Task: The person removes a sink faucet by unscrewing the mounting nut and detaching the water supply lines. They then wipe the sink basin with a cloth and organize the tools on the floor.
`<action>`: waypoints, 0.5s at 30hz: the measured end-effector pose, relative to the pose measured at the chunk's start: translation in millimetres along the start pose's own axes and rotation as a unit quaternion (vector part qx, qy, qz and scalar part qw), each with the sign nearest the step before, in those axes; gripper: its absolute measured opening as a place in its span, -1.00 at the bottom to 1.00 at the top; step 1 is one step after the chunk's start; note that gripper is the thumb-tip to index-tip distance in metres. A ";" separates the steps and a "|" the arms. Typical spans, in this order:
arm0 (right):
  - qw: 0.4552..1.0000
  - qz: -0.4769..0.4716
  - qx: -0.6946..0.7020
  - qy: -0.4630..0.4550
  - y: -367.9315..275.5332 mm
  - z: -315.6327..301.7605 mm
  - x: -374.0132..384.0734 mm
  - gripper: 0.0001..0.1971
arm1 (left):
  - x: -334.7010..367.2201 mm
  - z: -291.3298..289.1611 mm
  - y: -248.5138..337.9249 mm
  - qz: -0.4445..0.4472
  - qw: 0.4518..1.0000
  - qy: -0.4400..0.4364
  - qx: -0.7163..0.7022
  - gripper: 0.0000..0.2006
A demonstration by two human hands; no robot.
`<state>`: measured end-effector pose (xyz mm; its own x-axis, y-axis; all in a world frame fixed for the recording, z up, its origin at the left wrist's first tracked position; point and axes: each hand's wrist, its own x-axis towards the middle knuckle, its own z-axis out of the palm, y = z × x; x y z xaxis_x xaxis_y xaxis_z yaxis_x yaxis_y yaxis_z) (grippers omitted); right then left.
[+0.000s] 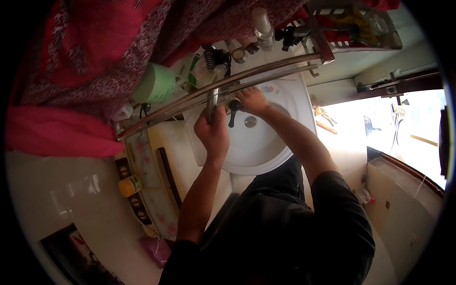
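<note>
A white washbasin (298, 118) with a round metal drain (251, 122) is in front of me. At its back left edge stands a faucet with a dark lever (232, 118). My left hand (212, 133) is closed around a shiny curved metal handle (214, 99), left of the faucet. The handle's upper end passes by the rail, so the tool's full shape is hidden. Bent over the basin's back edge, my right hand (253, 100) has its fingers curled against the faucet body. Part of those fingertips cannot be seen.
A metal towel rail (266, 68) crosses just above my hands. Behind it are a black hairbrush (214, 57), a clear pump bottle (263, 31) and a light green tub (154, 83). Red patterned cloth (114, 33) hangs at the upper left. A yellow-lidded jar (129, 185) stands left.
</note>
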<state>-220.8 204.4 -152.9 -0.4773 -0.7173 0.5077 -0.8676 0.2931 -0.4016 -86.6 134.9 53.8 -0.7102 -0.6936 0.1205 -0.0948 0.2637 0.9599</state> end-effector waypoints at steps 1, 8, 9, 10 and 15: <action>1.000 -0.002 -0.009 0.004 -2.3 -0.7 1.1 -0.37 | 0.2 -0.7 1.1 0.001 1.000 0.001 0.004 -0.77; 0.998 0.001 0.051 0.025 -3.2 2.9 2.2 -0.37 | -4.1 3.1 2.9 0.022 0.999 0.028 0.041 -0.62; 0.998 -0.011 0.065 0.004 3.0 -2.6 1.7 -0.34 | -3.0 1.8 4.4 -0.021 0.999 -0.004 0.037 -0.60; 0.999 -0.013 0.026 -0.037 2.4 -12.5 5.5 -0.27 | 0.0 -2.0 0.2 0.000 0.998 -0.041 0.049 -0.59; 0.980 -0.073 0.088 -0.164 26.1 -29.4 24.7 -0.16 | 32.5 -26.0 15.4 -0.022 0.941 -0.335 -0.030 -0.48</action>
<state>-259.4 213.0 -128.5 -0.2541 -0.9165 0.3089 -0.8721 0.0791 -0.4829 -93.0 99.0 79.1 -0.9892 -0.1181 -0.0868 -0.1085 0.1916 0.9754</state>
